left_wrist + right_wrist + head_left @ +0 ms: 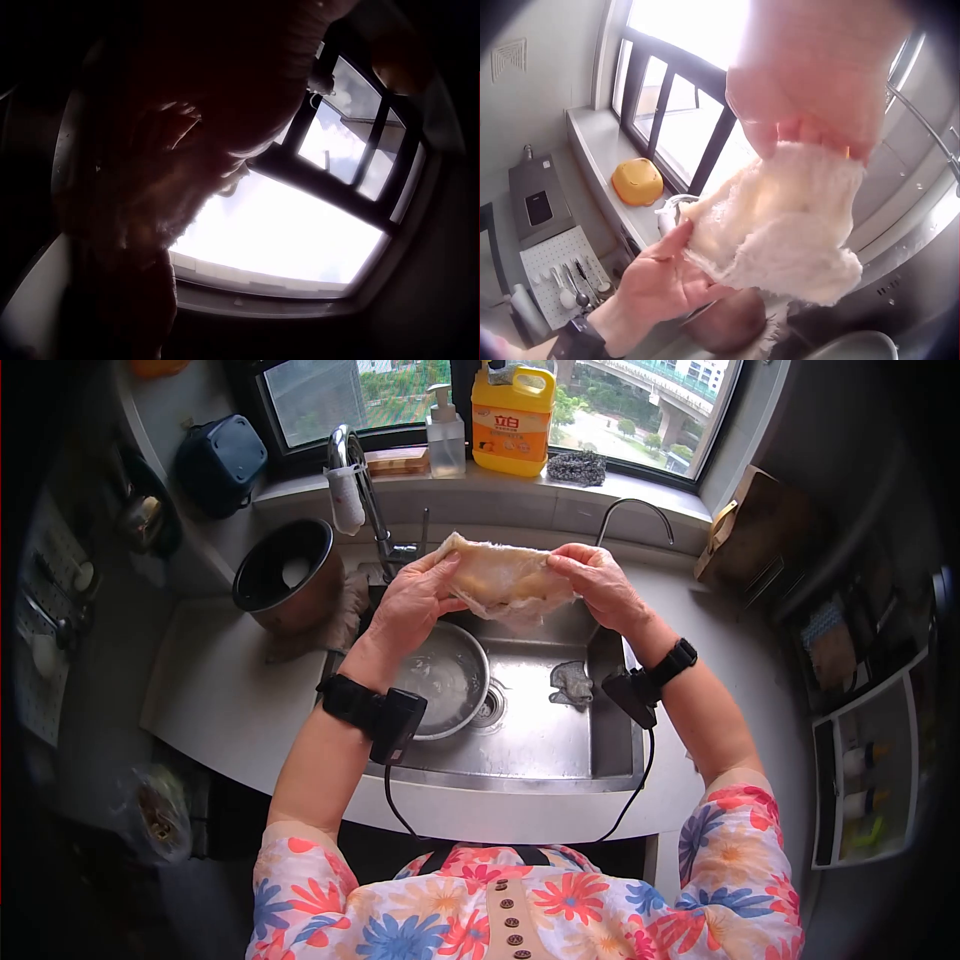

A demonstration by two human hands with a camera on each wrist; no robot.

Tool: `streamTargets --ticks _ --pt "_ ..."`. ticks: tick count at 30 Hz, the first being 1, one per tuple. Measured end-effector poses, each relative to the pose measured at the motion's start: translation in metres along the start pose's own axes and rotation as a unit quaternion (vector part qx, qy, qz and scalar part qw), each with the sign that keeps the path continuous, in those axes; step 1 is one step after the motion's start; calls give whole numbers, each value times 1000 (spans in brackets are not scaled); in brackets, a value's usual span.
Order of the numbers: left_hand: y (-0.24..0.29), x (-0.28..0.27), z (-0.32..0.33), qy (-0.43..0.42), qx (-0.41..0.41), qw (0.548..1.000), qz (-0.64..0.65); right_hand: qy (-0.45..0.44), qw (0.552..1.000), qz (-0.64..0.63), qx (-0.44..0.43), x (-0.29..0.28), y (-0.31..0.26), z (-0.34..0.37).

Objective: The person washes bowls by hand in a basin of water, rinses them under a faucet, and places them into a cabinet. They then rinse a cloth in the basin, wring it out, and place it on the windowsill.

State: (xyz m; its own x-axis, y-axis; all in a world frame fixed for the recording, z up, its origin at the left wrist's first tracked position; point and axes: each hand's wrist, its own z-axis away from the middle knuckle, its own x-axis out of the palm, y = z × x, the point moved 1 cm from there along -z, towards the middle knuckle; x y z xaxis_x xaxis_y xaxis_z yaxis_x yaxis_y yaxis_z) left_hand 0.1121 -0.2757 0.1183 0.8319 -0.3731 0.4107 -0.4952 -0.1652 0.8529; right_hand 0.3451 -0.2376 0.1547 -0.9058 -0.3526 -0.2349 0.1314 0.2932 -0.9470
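A fuzzy, cream-coloured cloth (508, 582) is stretched between both hands above the sink (525, 735). My left hand (415, 595) pinches its left end, thumb on the near face. At the other end, my right hand (605, 585) grips the top corner between thumb and fingers. In the right wrist view the cloth (780, 217) hangs in a soft fold, with a shaggy lower edge. Below the left hand, a round metal basin (484, 695) of cloudy water stands in the sink. The left wrist view is mostly dark against the window.
A grey rag (571, 684) lies on the sink floor. The faucet (365, 490) rises behind the left hand, near a brown pot (295, 605) on the counter. A yellow detergent jug (512, 425), a pump bottle (445, 440) and a scouring pad (577, 468) line the windowsill.
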Motion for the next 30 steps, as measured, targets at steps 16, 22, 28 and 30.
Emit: streamTargets --ticks 16,22,28,30 --pt "-12 -1 -37 261 -14 945 -194 -7 984 165 -70 -3 -60 -67" --pt "-42 38 -59 46 -4 999 -27 -76 932 341 -97 32 -74 -77" --pt "-32 49 -69 -16 -73 989 -131 31 948 303 -90 -6 -66 -101" --pt "-26 49 -68 -6 -143 890 -432 58 957 276 -70 -23 -65 -107"
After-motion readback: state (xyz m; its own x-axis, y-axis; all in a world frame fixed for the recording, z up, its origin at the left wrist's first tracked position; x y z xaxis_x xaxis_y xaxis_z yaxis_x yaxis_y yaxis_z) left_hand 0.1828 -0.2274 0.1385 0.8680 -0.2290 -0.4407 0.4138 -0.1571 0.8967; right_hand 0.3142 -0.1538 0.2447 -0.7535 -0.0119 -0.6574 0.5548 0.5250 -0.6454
